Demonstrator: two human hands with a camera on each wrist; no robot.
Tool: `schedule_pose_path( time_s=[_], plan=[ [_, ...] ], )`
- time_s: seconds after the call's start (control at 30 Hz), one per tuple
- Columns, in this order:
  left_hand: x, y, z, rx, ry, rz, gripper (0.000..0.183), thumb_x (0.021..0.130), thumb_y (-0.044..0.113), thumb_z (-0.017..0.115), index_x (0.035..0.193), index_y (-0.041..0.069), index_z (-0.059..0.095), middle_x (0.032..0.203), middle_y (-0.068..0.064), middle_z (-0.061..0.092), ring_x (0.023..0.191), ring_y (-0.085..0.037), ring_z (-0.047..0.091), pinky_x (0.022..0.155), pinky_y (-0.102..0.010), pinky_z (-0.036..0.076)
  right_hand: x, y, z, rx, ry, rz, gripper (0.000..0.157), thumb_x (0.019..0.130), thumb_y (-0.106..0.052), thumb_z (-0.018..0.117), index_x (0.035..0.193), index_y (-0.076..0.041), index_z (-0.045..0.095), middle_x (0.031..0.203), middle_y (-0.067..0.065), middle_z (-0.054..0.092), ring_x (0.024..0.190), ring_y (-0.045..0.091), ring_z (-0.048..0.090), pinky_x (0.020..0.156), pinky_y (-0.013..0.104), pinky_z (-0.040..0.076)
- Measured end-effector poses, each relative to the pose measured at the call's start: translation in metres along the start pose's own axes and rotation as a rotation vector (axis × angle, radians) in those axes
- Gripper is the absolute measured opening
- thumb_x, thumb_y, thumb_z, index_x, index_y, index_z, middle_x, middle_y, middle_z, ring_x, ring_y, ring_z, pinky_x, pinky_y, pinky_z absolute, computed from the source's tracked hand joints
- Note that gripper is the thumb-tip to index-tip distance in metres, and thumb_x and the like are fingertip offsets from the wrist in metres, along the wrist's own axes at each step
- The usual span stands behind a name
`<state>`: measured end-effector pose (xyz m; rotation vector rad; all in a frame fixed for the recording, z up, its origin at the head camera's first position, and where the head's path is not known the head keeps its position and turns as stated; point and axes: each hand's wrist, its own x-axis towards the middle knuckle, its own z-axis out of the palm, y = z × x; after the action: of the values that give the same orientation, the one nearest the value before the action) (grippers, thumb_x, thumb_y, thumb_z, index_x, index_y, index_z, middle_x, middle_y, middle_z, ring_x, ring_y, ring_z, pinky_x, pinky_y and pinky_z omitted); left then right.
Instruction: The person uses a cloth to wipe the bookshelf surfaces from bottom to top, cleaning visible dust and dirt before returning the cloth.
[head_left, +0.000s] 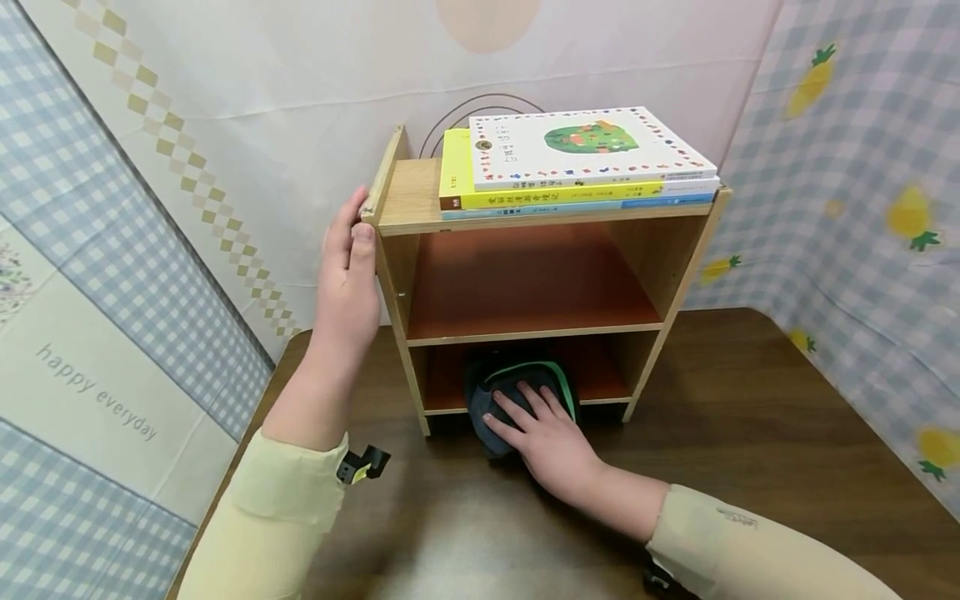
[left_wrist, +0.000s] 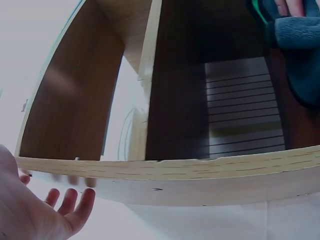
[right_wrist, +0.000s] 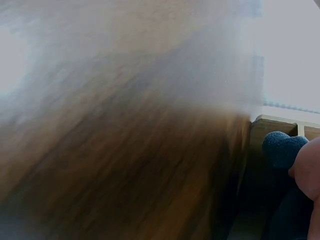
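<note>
A small wooden shelf unit point(head_left: 536, 335) stands on the table in the head view. My left hand point(head_left: 351, 283) rests along the outside of its left side panel near the top, fingers mostly straight; the left wrist view shows those fingertips point(left_wrist: 86, 197) by the panel. With spread, fairly straight fingers, my right hand point(head_left: 551, 442) presses on a dark blue cloth point(head_left: 483, 433) with a green edge. That cloth sits at the front of the lowest compartment, partly inside and bulging over the front edge. Its fuzzy surface also shows in the right wrist view, beside part of the hand.
Several books lie stacked on the unit's top board, a white picture book point(head_left: 592, 146) uppermost over a yellow one point(head_left: 456, 171). Reddish-brown boards line the compartments. Behind stands a white printed curtain point(head_left: 300, 75), with checked fabric point(head_left: 847, 183) on the right. The table point(head_left: 750, 417) is dark wood.
</note>
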<state>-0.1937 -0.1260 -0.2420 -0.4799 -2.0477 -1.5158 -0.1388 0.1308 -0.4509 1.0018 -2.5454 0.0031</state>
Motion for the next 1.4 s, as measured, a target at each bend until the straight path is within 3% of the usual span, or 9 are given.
schedule_pose_path(
  time_s=[0.2,0.47,0.77,1.4],
  plan=[
    [0.007,0.007,-0.007,0.048,-0.048,0.013,0.043,0.109,0.034,0.037,0.151,0.027,0.043,0.153,0.001,0.036,0.139,-0.013,0.033,0.112,-0.039,0.026,0.008,-0.009,0.001,-0.003,0.001,-0.001,0.065,0.088,-0.007,0.072,0.144,-0.031,0.053,0.154,0.005,0.041,0.139,0.039,0.038,0.109,0.056,0.032],
    [0.013,0.009,-0.013,0.102,-0.088,-0.026,0.042,0.106,0.044,0.040,0.144,0.028,0.052,0.151,0.003,0.040,0.136,-0.015,0.036,0.109,-0.045,0.029,0.016,-0.017,0.005,-0.004,-0.001,0.002,0.066,0.088,-0.005,0.072,0.145,-0.032,0.052,0.155,0.004,0.040,0.139,0.038,0.037,0.109,0.056,0.032],
    [0.011,0.006,-0.008,0.114,-0.065,-0.060,0.043,0.102,0.047,0.048,0.143,0.033,0.051,0.150,0.003,0.039,0.125,-0.027,0.049,0.101,-0.047,0.039,0.025,-0.027,0.008,-0.027,-0.023,-0.003,0.065,0.091,-0.006,0.069,0.146,-0.033,0.050,0.156,0.003,0.038,0.140,0.037,0.036,0.110,0.055,0.032],
    [0.010,0.007,-0.003,0.119,-0.034,-0.048,0.043,0.103,0.047,0.045,0.143,0.031,0.049,0.148,0.000,0.039,0.124,-0.026,0.049,0.099,-0.048,0.040,0.047,-0.047,0.011,-0.098,-0.064,0.001,0.060,0.095,-0.013,0.065,0.147,-0.038,0.048,0.156,0.000,0.038,0.141,0.034,0.035,0.111,0.053,0.031]
  ],
)
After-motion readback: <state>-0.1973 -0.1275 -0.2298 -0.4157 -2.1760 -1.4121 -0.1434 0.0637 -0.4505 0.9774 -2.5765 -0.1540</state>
